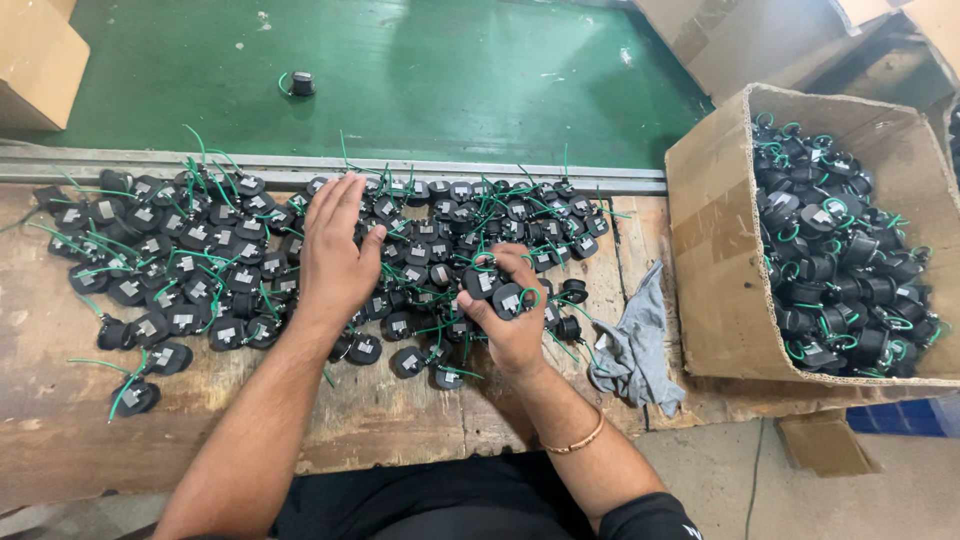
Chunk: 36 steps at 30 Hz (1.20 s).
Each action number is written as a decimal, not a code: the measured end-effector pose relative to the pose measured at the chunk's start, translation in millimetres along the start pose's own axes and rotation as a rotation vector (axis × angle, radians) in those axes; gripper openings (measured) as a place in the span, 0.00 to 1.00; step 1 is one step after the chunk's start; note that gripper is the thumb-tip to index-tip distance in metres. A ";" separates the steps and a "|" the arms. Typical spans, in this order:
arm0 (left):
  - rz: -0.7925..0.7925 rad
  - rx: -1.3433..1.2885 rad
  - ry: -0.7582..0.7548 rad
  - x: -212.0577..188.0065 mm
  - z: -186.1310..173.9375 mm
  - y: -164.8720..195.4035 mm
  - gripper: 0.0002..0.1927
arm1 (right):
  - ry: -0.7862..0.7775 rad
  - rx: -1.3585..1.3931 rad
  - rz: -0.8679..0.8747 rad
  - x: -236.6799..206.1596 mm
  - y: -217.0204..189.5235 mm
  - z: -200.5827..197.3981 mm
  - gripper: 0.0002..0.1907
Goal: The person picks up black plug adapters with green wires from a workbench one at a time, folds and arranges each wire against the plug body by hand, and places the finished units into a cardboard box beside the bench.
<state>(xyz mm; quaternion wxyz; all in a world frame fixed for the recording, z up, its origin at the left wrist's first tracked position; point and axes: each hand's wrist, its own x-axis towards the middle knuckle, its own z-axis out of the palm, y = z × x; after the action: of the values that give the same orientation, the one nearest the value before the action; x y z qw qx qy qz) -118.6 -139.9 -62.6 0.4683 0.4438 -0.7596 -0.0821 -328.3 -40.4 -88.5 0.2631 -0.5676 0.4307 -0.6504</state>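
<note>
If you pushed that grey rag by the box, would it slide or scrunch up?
The grey rag would probably scrunch, since it lies crumpled and droops over the wooden bench edge. It looks thin, so likely light. The rough wood might snag it rather than let it slide.

Worn wooden bench [80, 440], scuffed and stained. Metal rail [600, 178] along its far edge. Green belt [450, 70] beyond. Cardboard boxes [720, 260] at right and far corners. Grey concrete floor [760, 490] below. Even light.
</note>
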 end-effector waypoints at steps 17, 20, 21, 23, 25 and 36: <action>-0.144 0.325 -0.015 3.3 -18.8 -13.5 0.15 | -0.032 0.667 -0.044 -5.8 4.3 1.1 0.25; -0.104 0.319 0.024 3.0 -21.5 -15.3 0.08 | -0.045 0.720 -0.038 -5.0 3.0 2.0 0.24; -0.081 0.341 0.043 2.7 -22.2 -16.0 0.10 | -0.045 0.712 -0.029 -4.9 2.6 2.1 0.23; -0.033 0.385 0.080 2.0 -23.7 -17.7 0.13 | -0.044 0.695 -0.012 -4.6 1.9 2.0 0.23; -0.033 0.447 0.093 2.5 -26.4 -20.5 0.11 | -0.045 0.695 0.004 -3.8 1.5 1.2 0.22; 0.005 0.491 0.111 1.8 -29.9 -23.9 0.08 | -0.039 0.718 0.036 -4.1 1.7 0.5 0.23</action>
<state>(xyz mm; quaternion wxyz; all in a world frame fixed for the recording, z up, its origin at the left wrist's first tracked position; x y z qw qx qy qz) -81.2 -146.8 -58.0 0.3876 0.5462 -0.7310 0.1307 -327.2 -37.9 -92.1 0.4653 -0.4439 0.1795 -0.7445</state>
